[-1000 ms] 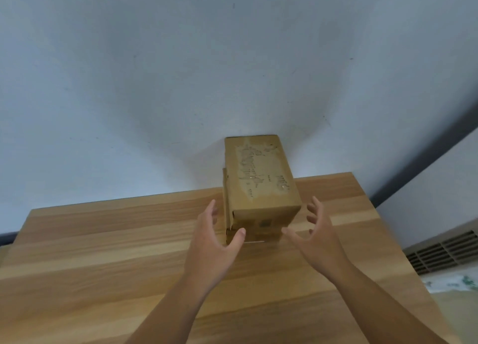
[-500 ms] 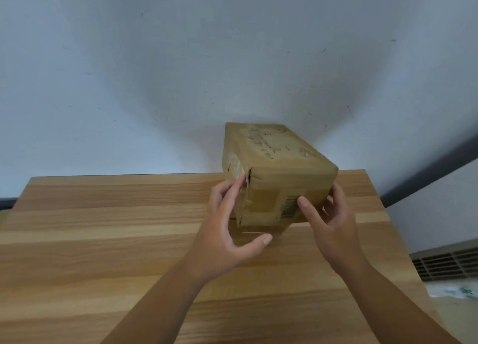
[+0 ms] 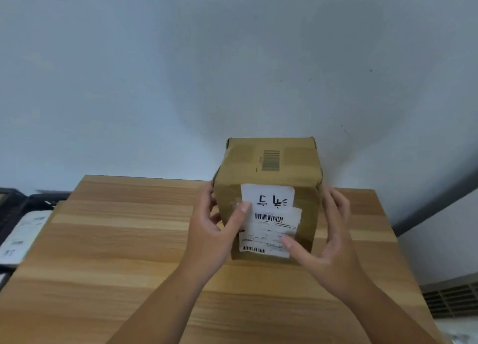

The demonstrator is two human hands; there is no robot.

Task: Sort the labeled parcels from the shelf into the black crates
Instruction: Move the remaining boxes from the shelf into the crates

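**Booth:** What have you got there?

**Me:** A brown cardboard parcel (image 3: 238, 162), boxy with slightly crushed corners, just right of centre frame. My left hand (image 3: 212, 232) curls round its left side, thumb pressed on the front at the edge of the white label (image 3: 269, 196). My right hand (image 3: 333, 242) wraps the right side, thumb down on the lower sheet. Glossy tape bands and a printed barcode cross the top face.

**Booth:** And underneath?

**Me:** A wooden top (image 3: 129, 240), smooth planks striped pale and honey, set against a plain grey-white wall (image 3: 181, 72) with a few scuffs. A dark skirting strip (image 3: 439, 204) climbs at the right, and there's a slatted vent (image 3: 450, 299) lower right.

**Booth:** Anything you can't make out?

**Me:** The label's small print is blurred. I can't tell whether the parcel rests on the wood or hangs just above it. At the left edge a black crate (image 3: 13, 209) is cut off, with something flat and white (image 3: 23, 235) inside, smeared.
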